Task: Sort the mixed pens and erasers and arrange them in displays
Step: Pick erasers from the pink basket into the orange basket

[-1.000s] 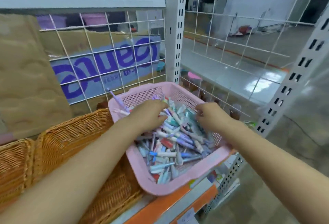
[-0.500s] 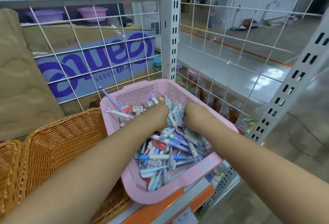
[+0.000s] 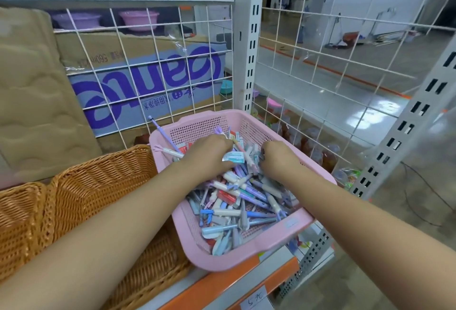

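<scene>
The pink basket (image 3: 246,254) sits at the shelf edge, with the wicker basket (image 3: 111,186) just beside it on your left. Pens (image 3: 237,213) fill its near half, most lying crosswise to your forearms. Deeper in, your hands dig close together. Your left hand (image 3: 209,154) curls its fingers onto a teal packet (image 3: 233,156), probably an eraser, whose long axis points toward your right hand (image 3: 278,159); the left is nearer. The right fingers curl into the pile, and what they pinch cannot be told. The grid (image 3: 153,68) stands behind.
</scene>
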